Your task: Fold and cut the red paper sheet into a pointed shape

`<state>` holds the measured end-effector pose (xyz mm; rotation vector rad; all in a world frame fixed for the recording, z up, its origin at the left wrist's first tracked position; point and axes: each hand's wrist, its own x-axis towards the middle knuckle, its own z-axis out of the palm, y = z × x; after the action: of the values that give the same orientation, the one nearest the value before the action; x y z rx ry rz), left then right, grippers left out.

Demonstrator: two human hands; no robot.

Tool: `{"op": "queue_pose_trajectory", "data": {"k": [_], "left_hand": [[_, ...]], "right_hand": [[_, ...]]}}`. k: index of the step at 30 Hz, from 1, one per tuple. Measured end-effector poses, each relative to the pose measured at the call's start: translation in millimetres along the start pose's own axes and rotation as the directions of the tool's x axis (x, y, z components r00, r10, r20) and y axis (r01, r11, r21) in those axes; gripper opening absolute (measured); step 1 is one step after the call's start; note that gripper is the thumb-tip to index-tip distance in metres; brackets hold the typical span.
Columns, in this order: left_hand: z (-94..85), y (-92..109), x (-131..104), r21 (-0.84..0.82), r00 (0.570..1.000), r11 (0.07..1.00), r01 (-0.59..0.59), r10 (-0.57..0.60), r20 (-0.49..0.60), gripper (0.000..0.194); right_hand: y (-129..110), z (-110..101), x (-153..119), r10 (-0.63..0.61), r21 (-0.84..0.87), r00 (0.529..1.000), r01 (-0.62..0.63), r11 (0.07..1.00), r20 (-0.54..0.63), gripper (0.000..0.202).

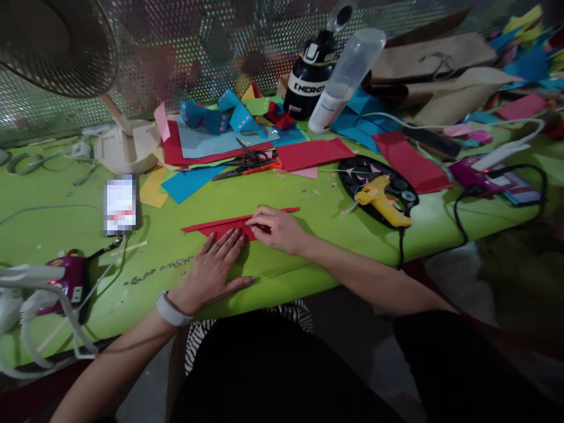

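Observation:
A folded piece of red paper (229, 225) lies on the green table in front of me, with a long narrow strip along its far edge. My left hand (220, 258) rests flat on its near part, fingers stretched out and thumb apart on the table. With fingers curled together, my right hand (277, 229) pinches at the paper's folded edge, just right of my left fingertips. Its palm side is hidden. Beyond the paper lie dark scissors (251, 158) and an orange-handled cutting tool (262, 168).
A yellow glue gun (383, 200) lies on a black palette (348, 170) at right. A black bottle (308, 82), clear bottle (348, 79) and paper pieces stand or lie behind. At left are a fan (127, 147), a phone (120, 205) and a purple power strip (70, 282) with cables.

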<state>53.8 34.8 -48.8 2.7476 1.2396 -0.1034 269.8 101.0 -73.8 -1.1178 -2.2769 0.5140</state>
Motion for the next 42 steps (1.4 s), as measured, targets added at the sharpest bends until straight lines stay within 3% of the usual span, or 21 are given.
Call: {"op": "queue_pose_trajectory", "data": {"k": [14, 32, 37, 42], "left_hand": [[2.7, -1.0, 2.6, 0.013, 0.999, 1.000, -0.006, 0.006, -0.048, 0.087], [2.2, -2.8, 3.9, -0.019, 0.999, 1.000, -0.014, 0.013, -0.033, 0.085], [-1.6, -1.7, 2.7, -0.039, 1.000, 0.999, -0.005, 0.004, -0.018, 0.085], [-4.3, -1.1, 0.9, -0.069, 1.000, 0.997, -0.022, 0.020, -0.023, 0.091]], "right_hand": [[0.6, -0.2, 0.4, -0.003, -0.004, 1.000, 0.003, 1.000, 0.005, 0.021], [-1.3, -1.9, 0.8, 0.016, 0.000, 0.999, -0.016, 1.000, 0.039, 0.022], [-6.4, -6.4, -3.1, -0.077, -0.029, 0.997, 0.078, 0.997, 0.024, 0.023], [-16.8, -12.0, -11.6, -0.255, -0.191, 0.960, 0.274, 0.943, 0.120, 0.023]]}}
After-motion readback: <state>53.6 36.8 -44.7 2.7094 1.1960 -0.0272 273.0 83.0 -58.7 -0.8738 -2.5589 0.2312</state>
